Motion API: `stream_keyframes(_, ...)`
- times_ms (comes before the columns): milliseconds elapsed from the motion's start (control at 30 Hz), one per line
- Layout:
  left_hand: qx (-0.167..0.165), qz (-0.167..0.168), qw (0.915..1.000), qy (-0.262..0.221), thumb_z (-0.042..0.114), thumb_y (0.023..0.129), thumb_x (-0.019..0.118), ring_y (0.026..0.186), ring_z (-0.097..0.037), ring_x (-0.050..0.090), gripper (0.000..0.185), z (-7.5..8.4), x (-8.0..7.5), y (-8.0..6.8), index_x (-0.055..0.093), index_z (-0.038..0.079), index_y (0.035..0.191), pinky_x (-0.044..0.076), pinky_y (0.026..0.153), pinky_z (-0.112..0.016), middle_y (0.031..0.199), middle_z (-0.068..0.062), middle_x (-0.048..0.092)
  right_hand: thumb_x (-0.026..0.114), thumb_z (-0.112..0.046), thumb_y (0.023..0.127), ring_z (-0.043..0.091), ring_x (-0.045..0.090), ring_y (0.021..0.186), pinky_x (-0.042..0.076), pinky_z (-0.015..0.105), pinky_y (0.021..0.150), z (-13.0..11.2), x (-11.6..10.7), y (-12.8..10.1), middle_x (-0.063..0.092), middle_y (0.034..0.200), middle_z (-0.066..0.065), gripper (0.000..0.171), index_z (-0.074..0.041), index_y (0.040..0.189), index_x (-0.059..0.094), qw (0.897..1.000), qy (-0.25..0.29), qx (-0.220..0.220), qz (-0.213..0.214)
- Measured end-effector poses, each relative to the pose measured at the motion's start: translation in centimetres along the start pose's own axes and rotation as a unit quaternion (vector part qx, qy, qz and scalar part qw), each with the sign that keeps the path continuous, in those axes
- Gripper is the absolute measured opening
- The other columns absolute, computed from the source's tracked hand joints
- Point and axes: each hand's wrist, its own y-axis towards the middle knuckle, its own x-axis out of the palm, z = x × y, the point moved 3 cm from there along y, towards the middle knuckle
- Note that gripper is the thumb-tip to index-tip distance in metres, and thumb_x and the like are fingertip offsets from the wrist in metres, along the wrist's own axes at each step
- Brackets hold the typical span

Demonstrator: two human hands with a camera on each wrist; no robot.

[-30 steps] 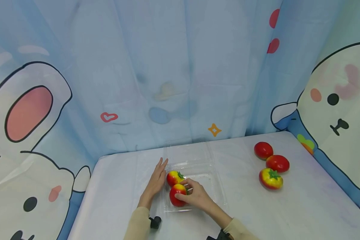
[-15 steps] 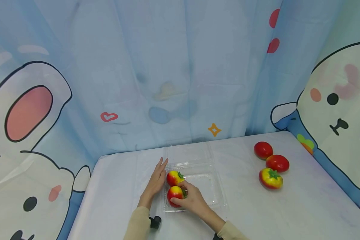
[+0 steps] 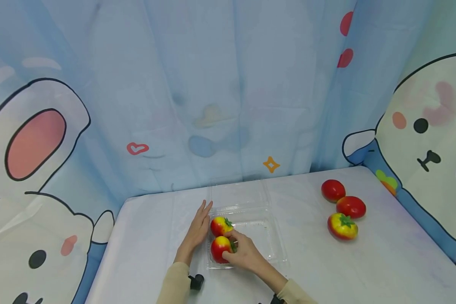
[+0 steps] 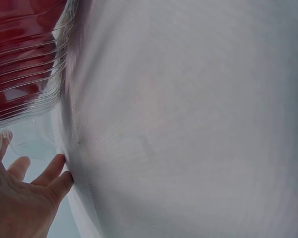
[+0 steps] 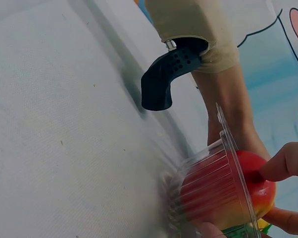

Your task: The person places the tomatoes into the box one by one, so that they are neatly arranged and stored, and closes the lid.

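A clear plastic clamshell box point(image 3: 266, 240) lies open on the white table, its lid point(image 3: 237, 195) folded back. Two red-and-yellow tomatoes sit at the box's left side, one farther back point(image 3: 221, 225) and one nearer point(image 3: 219, 249). My right hand point(image 3: 243, 253) grips the nearer tomato point(image 5: 238, 196) inside the box, fingers curled round it. My left hand point(image 3: 198, 230) lies flat with straight fingers against the box's left wall point(image 4: 35, 94); in the left wrist view its fingertips point(image 4: 52, 171) touch the table.
Three more tomatoes lie in a group at the right of the table: two red ones point(image 3: 333, 190) point(image 3: 351, 207) and a red-and-yellow one point(image 3: 342, 226). A blue cartoon curtain point(image 3: 228, 93) hangs behind and at both sides.
My right hand has drawn the nearer tomato slightly left and down into the box's front left corner. The left hand has stayed put.
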Motion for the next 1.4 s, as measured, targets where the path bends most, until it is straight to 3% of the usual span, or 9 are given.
stream_keyframes(967, -0.004, -0.002, 1.0, 0.001, 0.014, 0.105, 0.037, 0.146, -0.038, 0.024, 0.048, 0.1, 0.0, -0.1, 0.038, 0.013, 0.153, 0.021, 0.116, -0.058, 0.161, -0.017, 0.022, 0.087, -0.025, 0.074, 0.025, 0.064, 0.09, 0.059, 0.041, 0.079, 0.2, 0.0, 0.0, 0.065, 0.107, 0.011, 0.049, -0.005, 0.111, 0.062, 0.999, -0.008, 0.031, 0.018)
stream_keyframes(1400, -0.006, -0.004, 1.0, 0.003, 0.015, 0.105, 0.037, 0.147, -0.038, 0.024, 0.049, 0.2, -0.1, -0.1, 0.036, 0.013, 0.154, 0.021, 0.116, -0.059, 0.162, -0.016, 0.02, 0.085, -0.028, 0.076, 0.031, 0.067, 0.091, 0.06, 0.042, 0.078, -0.1, -2.4, -0.1, 0.068, 0.104, 0.013, 0.05, -0.002, 0.112, 0.063, 0.999, 0.009, 0.039, 0.02)
